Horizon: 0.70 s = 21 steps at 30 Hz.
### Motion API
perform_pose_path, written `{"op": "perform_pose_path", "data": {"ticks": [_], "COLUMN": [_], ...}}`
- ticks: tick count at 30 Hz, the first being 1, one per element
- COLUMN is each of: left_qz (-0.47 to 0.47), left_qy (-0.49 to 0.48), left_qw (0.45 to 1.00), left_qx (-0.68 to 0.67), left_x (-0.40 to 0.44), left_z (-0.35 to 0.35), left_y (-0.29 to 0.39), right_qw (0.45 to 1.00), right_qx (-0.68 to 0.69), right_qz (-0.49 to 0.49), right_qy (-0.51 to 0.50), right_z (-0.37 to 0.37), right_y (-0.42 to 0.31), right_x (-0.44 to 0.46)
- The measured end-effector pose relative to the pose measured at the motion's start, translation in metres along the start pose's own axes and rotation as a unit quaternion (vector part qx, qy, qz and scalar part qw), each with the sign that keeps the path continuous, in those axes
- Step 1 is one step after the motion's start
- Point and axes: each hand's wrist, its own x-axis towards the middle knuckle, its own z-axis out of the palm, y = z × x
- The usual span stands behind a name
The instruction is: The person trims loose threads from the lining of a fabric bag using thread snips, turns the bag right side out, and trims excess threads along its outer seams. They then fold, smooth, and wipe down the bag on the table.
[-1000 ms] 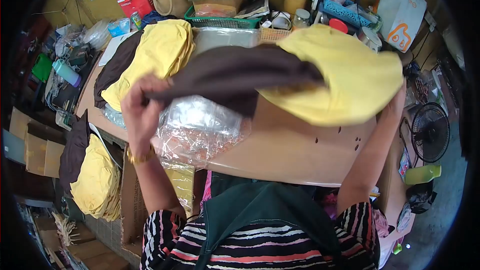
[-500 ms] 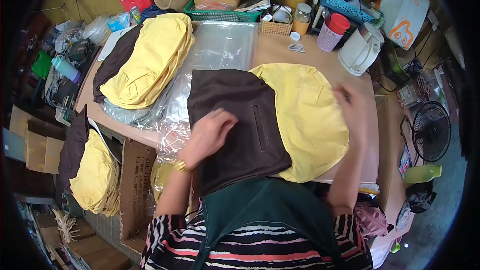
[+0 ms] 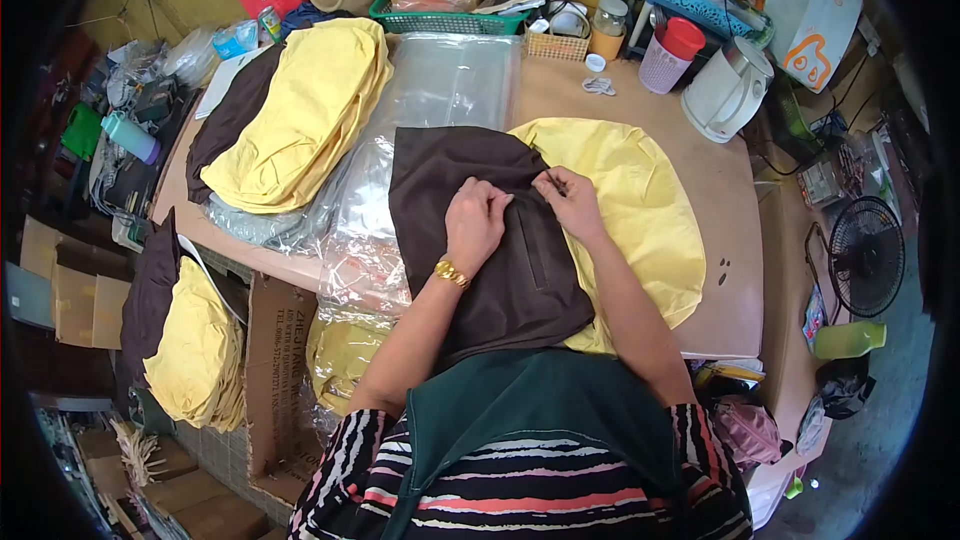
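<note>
the dark cloth (image 3: 505, 315) lies spread on the table (image 3: 735, 285), in front of the person and partly over the yellow cloth (image 3: 655, 240), which reaches out to its right. the left hand (image 3: 474, 224) rests on the dark cloth, just beside the top of its long narrow slit, with fingers and thumb drawn narrow; i cannot tell whether any fabric is between them. the right hand (image 3: 574, 208) pinches the dark cloth near its edge with the yellow, its fingertips close together. clear plastic bags (image 3: 455, 80) lie flat beyond the cloths, and to their left sits a pile of yellow and dark pieces (image 3: 300, 120). along the far side, a green basket (image 3: 445, 26) holds a brown carton and some packets. near it, a small woven basket (image 3: 556, 48) has white items inside, too small to name, and a lidded jar (image 3: 608, 28) stands beside it with something orange in its lower part. a pink perforated holder (image 3: 661, 68) carries a red cup (image 3: 683, 38) in its mouth, just beside a white kettle (image 3: 725, 92). behind them, a blue basket (image 3: 705, 12) keeps a cup of pens among other bits. below the table's near edge, yellow material in clear plastic (image 3: 345, 355) sits beside the printed wall of a cardboard box (image 3: 277, 370).
</note>
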Motion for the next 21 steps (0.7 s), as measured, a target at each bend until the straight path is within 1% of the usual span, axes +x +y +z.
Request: {"op": "perform_pose_path", "data": {"ticks": [1, 2, 3, 4, 5, 6, 7, 8, 9, 10, 11, 12, 14, 15, 17, 18, 19, 20, 21], "left_qz": [-0.049, -0.098, -0.243, -0.277, -0.227, -0.155, -0.111, -0.093, -0.084, -0.044, -0.056, -0.03, -0.171, -0.172, -0.233, -0.236, -0.26, -0.272, -0.228], "left_qy": [-0.012, -0.026, -0.089, -0.149, -0.131, -0.079, -0.054, -0.008, -0.007, -0.001, 0.018, 0.037, -0.021, -0.022, -0.099, -0.097, -0.13, -0.154, -0.092], "left_qw": [0.998, 0.992, 0.942, 0.914, 0.94, 0.969, 0.983, 0.985, 0.992, 0.999, 0.995, 0.987, 0.978, 0.977, 0.954, 0.953, 0.957, 0.938, 0.954], "left_qx": [-0.04, -0.081, -0.212, -0.257, -0.22, -0.174, -0.136, -0.146, -0.089, -0.003, 0.075, 0.156, 0.119, 0.122, 0.159, 0.165, 0.006, -0.152, -0.173], "left_x": [-0.004, -0.005, -0.005, -0.002, -0.003, 0.001, 0.003, 0.006, 0.012, 0.022, 0.029, 0.031, 0.039, 0.044, 0.049, 0.048, 0.049, 0.055, 0.049], "left_z": [-0.006, -0.015, -0.026, -0.045, -0.054, -0.064, -0.07, -0.073, -0.083, -0.093, -0.1, -0.097, -0.096, -0.096, -0.099, -0.103, -0.106, -0.111, -0.1], "left_y": [-0.002, -0.001, 0.002, -0.003, -0.003, 0.007, 0.002, -0.005, -0.01, -0.014, -0.016, -0.041, -0.062, -0.065, -0.068, -0.066, -0.063, -0.06, -0.074], "right_qw": [0.998, 0.998, 0.997, 0.994, 0.995, 0.993, 0.993, 0.992, 0.992, 0.991, 0.989, 0.989, 0.99, 0.99, 0.988, 0.987, 0.989, 0.99, 0.991], "right_qx": [0.041, 0.041, 0.024, 0.007, 0.013, 0.012, 0.015, 0.017, 0.014, 0.026, 0.04, 0.039, 0.066, 0.069, 0.067, 0.072, 0.038, 0.004, -0.039], "right_qz": [0.04, 0.042, 0.066, 0.093, 0.073, 0.089, 0.071, 0.051, 0.063, 0.066, 0.066, 0.072, 0.049, 0.049, 0.059, 0.058, 0.079, 0.094, 0.086], "right_qy": [-0.018, -0.018, -0.04, -0.061, -0.074, -0.07, -0.091, -0.112, -0.108, -0.115, -0.123, -0.121, -0.115, -0.116, -0.123, -0.127, -0.117, -0.108, -0.1], "right_z": [-0.005, -0.009, -0.014, -0.017, -0.018, -0.019, -0.021, -0.022, -0.024, -0.024, -0.023, -0.023, -0.019, -0.018, -0.019, -0.019, -0.02, -0.019, -0.018], "right_y": [-0.004, -0.009, -0.013, -0.013, -0.009, -0.007, -0.009, -0.012, -0.014, -0.016, -0.016, -0.014, -0.011, -0.01, -0.012, -0.013, -0.016, -0.021, -0.028], "right_x": [-0.001, -0.002, -0.003, -0.007, -0.009, -0.01, -0.011, -0.012, -0.011, -0.011, -0.011, -0.013, -0.012, -0.013, -0.013, -0.014, -0.014, -0.009, -0.004]}}
